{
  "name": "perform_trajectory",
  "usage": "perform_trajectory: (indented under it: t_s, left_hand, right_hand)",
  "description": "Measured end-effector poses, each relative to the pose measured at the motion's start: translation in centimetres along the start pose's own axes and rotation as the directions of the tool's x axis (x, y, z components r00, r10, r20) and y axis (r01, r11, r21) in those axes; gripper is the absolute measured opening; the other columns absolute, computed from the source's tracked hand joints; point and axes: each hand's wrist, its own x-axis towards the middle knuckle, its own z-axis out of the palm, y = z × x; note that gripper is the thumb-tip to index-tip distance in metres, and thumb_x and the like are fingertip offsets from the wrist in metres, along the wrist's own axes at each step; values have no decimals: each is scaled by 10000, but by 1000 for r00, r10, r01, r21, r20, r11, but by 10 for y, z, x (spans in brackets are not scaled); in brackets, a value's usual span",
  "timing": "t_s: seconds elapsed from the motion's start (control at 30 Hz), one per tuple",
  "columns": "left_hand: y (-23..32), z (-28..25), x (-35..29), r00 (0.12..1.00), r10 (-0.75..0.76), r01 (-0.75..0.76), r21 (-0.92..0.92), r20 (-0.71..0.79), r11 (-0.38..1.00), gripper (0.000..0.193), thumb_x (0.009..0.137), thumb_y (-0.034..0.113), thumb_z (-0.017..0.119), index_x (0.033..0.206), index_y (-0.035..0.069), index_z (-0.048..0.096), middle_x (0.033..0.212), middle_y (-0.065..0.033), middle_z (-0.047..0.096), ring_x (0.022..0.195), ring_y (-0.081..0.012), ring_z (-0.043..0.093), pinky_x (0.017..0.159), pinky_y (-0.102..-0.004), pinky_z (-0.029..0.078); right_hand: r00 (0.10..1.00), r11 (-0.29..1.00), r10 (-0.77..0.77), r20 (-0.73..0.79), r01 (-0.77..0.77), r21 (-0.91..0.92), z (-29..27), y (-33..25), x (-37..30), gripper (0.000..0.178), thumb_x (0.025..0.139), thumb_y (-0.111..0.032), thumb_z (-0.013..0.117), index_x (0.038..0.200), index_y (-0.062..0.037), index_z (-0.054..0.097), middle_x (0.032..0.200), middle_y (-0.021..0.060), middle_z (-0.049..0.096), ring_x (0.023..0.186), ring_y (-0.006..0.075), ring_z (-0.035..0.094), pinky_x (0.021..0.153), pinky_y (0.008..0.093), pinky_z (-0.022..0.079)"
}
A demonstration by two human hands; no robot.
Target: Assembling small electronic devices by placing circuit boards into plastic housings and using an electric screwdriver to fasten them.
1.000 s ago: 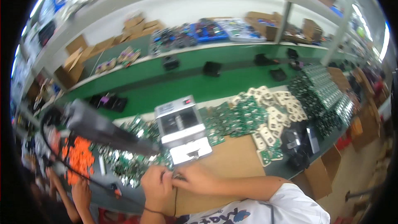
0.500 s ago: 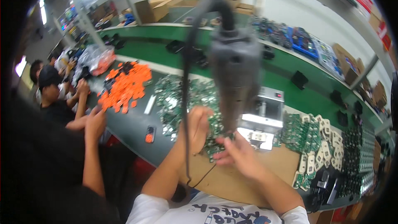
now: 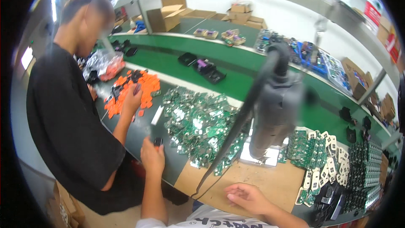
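My left hand (image 3: 152,158) reaches to the table's left part, with thumb and fingers closed around a small black keypad remote with orange buttons (image 3: 158,142). Most of that remote is hidden by the hand. Loosely curled, with fingers a little apart, my right hand (image 3: 248,198) hovers over the brown board (image 3: 198,181) and holds nothing. Between and beyond my hands spreads a big heap of green circuit boards (image 3: 198,122). A grey hanging power tool, like an electric screwdriver (image 3: 276,114), blurred, hangs in front of a metal fixture (image 3: 270,155).
A co-worker in a black shirt (image 3: 71,131) stands close at left, one hand holding a small dark piece above orange parts (image 3: 147,88). Cream keypads (image 3: 331,160) and stacked boards (image 3: 303,147) lie at right. A cable loops near my right hand. Beyond runs a green belt (image 3: 164,55).
My left hand has left the circuit boards and taken hold of the remote at left. My right hand has drawn back from the tool toward me. The co-worker now stands upright.
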Motion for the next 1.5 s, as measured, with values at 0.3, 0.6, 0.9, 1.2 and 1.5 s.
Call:
perform_trajectory:
  t_s: [0.3,0.6,0.9,1.2,1.5]
  left_hand:
    - [81,-71,-45,903,210,118,-687,374,717,536,794,82,747,1232,-13,454,956,-123,638,807,-162,614,717,-298,510]
    - [157,20,125,807,569,-585,-340,-156,736,240,802,-19,663,1019,34,577,889,-63,642,884,-224,623,793,-352,487]
    - [185,149,309,566,733,-804,56,377,592,644,702,-11,707,1290,160,508,1380,-88,515,1230,-322,504,984,-440,471]
    - [220,146,282,508,741,-832,28,439,554,621,666,273,844,1141,88,489,1119,-114,583,1045,-342,581,870,-467,498]
    - [195,139,249,601,683,-730,-62,415,681,692,625,389,829,1090,49,444,927,-216,646,888,-424,634,784,-478,491]
  right_hand:
    - [995,720,-98,-3,73,691,47,7,79,338,998,-240,560,1285,-79,486,1169,79,599,1011,203,620,902,364,512]
    - [985,965,133,-110,-103,240,-11,10,18,352,989,-257,569,1268,-61,483,1064,122,652,891,187,651,760,338,549]
    - [453,904,-425,-783,251,-346,-34,62,-58,379,935,-166,624,1231,23,480,731,21,548,626,124,494,583,296,436]
    - [474,909,-362,-803,-10,-416,-29,40,-60,461,915,-240,656,1248,40,501,670,80,574,559,237,551,531,352,445]
    - [489,901,-327,-809,-97,-422,-39,51,-58,455,932,-370,609,1209,-22,515,829,200,679,697,374,671,613,455,527]
